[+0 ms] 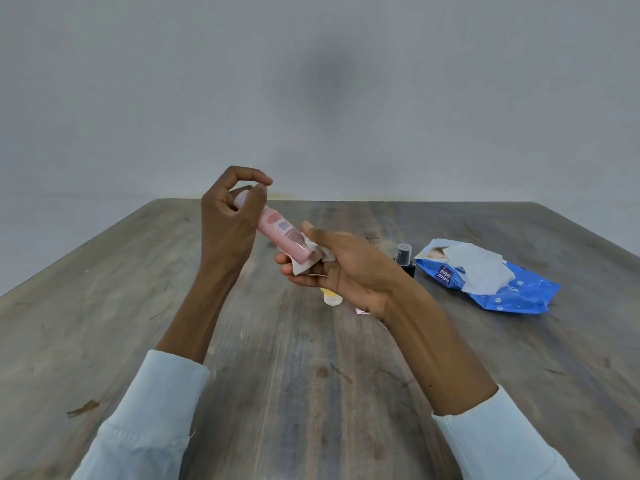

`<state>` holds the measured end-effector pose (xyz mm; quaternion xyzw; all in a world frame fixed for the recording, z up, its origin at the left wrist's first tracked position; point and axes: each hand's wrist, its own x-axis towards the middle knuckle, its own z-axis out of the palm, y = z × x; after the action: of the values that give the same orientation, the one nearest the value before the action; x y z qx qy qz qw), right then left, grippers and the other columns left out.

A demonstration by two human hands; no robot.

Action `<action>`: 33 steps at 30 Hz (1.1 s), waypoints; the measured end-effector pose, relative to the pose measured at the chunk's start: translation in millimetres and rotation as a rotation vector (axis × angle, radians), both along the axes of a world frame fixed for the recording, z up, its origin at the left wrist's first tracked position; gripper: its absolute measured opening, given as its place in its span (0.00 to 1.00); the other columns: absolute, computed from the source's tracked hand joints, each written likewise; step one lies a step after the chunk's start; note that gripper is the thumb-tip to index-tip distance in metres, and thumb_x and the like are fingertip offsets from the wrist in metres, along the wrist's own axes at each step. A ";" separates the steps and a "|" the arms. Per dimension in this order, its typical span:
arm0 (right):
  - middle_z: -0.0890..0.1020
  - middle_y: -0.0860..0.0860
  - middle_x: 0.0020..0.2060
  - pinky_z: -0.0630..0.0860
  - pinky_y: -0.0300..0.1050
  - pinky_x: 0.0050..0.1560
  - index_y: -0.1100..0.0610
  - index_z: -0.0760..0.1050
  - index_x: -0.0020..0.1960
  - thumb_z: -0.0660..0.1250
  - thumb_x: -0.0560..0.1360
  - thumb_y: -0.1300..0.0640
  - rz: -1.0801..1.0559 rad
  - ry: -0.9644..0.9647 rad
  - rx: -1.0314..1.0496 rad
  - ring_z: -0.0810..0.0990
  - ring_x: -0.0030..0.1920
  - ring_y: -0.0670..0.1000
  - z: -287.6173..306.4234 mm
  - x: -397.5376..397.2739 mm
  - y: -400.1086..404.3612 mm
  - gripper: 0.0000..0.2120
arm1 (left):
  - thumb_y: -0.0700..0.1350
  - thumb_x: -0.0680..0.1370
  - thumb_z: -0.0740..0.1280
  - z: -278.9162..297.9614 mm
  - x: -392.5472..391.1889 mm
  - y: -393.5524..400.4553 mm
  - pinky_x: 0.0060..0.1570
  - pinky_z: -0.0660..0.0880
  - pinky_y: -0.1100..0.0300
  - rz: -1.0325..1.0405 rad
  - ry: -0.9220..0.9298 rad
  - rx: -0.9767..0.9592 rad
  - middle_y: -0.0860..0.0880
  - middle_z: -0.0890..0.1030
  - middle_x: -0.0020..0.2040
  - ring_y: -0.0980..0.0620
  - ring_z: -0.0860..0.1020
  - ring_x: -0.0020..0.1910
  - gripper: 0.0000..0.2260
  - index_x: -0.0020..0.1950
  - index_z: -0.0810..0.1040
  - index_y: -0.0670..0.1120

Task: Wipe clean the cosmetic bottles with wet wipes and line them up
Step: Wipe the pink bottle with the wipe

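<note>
A pink cosmetic bottle [281,234] is held tilted above the table, cap end up to the left. My left hand [230,220] pinches its cap end between thumb and fingers. My right hand [341,263] holds a white wet wipe [311,258] wrapped round the bottle's lower end. Under my right hand a small yellow-capped bottle [333,297] stands on the table, partly hidden. A dark spray bottle [405,258] with a clear cap stands just behind my right wrist. A sliver of something pink [362,310] shows below my right palm.
A blue wet wipe pack [498,289] lies at the right with a white wipe [478,268] pulled out of its opening. The grey wooden table [294,375] ends at a far edge against a plain wall.
</note>
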<state>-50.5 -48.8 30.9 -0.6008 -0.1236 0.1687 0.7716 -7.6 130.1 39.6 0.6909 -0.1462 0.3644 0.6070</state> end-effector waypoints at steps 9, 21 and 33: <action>0.86 0.64 0.58 0.82 0.51 0.65 0.70 0.80 0.64 0.63 0.87 0.59 -0.345 -0.061 0.092 0.86 0.61 0.61 -17.0 5.0 18.0 0.15 | 0.42 0.81 0.69 -7.0 -20.4 -30.5 0.32 0.70 0.61 0.382 -0.305 0.090 0.52 0.74 0.33 0.54 0.73 0.29 0.07 0.55 0.76 0.40; 0.88 0.52 0.44 0.84 0.61 0.59 0.54 0.83 0.47 0.68 0.84 0.56 -0.669 -0.274 -0.096 0.88 0.49 0.55 -8.5 8.1 9.5 0.09 | 0.55 0.86 0.67 -12.6 -6.6 -31.1 0.44 0.78 0.60 0.074 -0.030 0.098 0.48 0.85 0.45 0.54 0.83 0.43 0.16 0.56 0.78 0.41; 0.82 0.46 0.54 0.77 0.44 0.54 0.56 0.80 0.60 0.57 0.88 0.54 -0.689 -1.008 -0.502 0.81 0.54 0.46 4.9 -1.1 6.4 0.13 | 0.47 0.80 0.61 -16.9 -12.9 -25.3 0.25 0.71 0.58 -0.803 0.449 0.219 0.47 0.67 0.25 0.50 0.64 0.21 0.15 0.36 0.75 0.43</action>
<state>-51.6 -42.5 35.7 -0.7731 -0.2271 -0.3660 0.4656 -20.6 104.8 22.7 0.7016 -0.3045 -0.0750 0.6399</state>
